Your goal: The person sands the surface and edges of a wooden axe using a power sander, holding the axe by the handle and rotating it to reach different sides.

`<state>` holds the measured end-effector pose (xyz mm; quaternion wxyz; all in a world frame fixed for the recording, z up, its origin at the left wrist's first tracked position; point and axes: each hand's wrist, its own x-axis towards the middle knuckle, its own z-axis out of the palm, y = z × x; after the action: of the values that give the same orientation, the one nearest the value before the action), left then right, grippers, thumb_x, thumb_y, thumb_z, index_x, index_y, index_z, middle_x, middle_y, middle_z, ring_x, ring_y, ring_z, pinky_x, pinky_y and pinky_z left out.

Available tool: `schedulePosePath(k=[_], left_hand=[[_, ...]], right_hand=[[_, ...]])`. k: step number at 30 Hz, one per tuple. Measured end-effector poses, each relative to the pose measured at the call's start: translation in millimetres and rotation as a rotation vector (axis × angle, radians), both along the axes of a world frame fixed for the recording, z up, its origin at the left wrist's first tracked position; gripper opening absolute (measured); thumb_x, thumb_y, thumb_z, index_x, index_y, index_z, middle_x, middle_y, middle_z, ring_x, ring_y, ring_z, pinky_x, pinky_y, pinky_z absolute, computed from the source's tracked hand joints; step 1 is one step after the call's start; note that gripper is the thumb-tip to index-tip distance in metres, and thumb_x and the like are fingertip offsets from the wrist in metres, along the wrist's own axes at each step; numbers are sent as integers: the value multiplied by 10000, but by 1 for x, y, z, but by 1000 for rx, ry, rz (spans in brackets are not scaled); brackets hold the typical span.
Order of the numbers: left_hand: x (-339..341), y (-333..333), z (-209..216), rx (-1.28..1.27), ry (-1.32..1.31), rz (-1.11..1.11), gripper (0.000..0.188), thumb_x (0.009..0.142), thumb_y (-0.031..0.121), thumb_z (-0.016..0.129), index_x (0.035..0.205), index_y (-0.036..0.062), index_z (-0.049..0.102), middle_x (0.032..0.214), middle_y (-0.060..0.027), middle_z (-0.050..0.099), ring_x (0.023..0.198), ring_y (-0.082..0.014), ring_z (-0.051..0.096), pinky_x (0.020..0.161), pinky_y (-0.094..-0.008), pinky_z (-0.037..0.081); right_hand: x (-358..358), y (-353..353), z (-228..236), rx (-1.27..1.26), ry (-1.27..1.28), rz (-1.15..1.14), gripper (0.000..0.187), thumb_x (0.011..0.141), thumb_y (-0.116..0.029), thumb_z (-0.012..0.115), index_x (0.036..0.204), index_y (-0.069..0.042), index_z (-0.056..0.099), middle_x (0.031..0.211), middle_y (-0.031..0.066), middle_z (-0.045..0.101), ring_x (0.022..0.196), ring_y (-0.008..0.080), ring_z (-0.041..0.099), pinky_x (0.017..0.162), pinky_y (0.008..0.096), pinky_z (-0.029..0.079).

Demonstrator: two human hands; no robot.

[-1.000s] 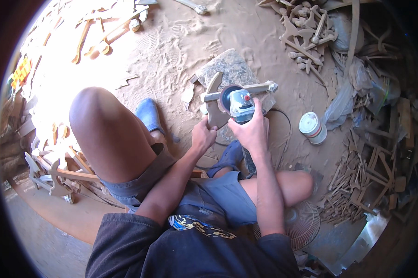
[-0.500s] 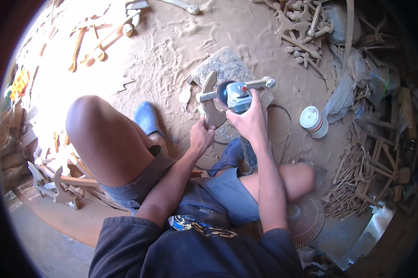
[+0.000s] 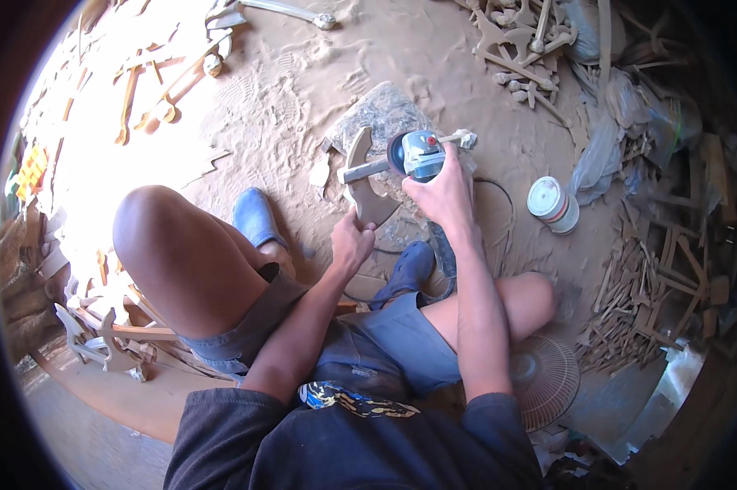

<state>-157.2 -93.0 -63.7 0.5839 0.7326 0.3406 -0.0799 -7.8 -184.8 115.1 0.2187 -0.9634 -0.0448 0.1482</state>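
Observation:
My left hand (image 3: 353, 242) is closed on the lower tip of a pale wooden axe-shaped piece (image 3: 372, 205). Its curved blade faces left, and its straight shaft runs right to a knobbed end. In my right hand (image 3: 443, 191) is an angle grinder (image 3: 423, 145) with a transparent covering over its head. The grinder's dark round disc (image 3: 396, 152) lies over the shaft, just right of the blade, hiding part of it. Whether the disc presses on the wood I cannot tell. Below the piece is a flat grey stone slab (image 3: 382, 110) on the ground.
A white tub (image 3: 551, 202) stands to the right, near the grinder's cord (image 3: 511, 214). Piles of wooden parts (image 3: 525, 61) lie far right, with plastic bags (image 3: 601, 163) beside them. A round fan (image 3: 544, 382) is by my right knee. More wooden pieces (image 3: 132, 94) are scattered far left.
The grinder has shifted slightly right along the shaft, away from the blade. Both hands keep their grips. The whole view has moved a little.

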Motion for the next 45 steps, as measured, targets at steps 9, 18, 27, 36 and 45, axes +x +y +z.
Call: schedulePosePath(k=[9,18,27,36,45], left_hand=[[3,-1,13,-2,10,-8,405,871,100,741,1269,52,682,968,-245,769,939,-442,741,869,-503,556],[2,2,8,16,-14,-20,399,878,94,728,1274,54,691,1003,-261,769,984,-461,733,891,-512,554],[3,-5,10,30,-12,-69,374,887,96,736,1251,23,696,1037,-275,769,1002,-453,740,913,-495,554],[7,8,-22,-337,18,-35,428,927,161,757,1303,-25,670,1000,-137,775,758,-199,712,689,-354,574],[9,19,36,-368,49,-102,396,981,226,735,1278,-29,670,939,-104,743,661,-155,661,566,-324,544]], right_hand=[[11,-12,-3,-38,-47,-24,896,731,-298,835,1488,3,461,1263,329,681,1176,475,670,996,538,542],[23,-11,-6,-43,-25,-34,906,720,-281,847,1475,44,465,1290,345,659,1205,475,656,1019,514,537],[40,-29,-5,-61,-48,-117,898,745,-285,842,1504,1,457,1243,339,689,1172,483,673,999,528,546],[32,-70,13,170,-292,-252,793,731,-239,836,1408,11,506,1124,240,744,1067,392,737,941,446,552],[3,-103,60,181,-330,-319,849,752,-314,837,1463,-34,466,1189,263,728,1106,468,705,955,535,549]])
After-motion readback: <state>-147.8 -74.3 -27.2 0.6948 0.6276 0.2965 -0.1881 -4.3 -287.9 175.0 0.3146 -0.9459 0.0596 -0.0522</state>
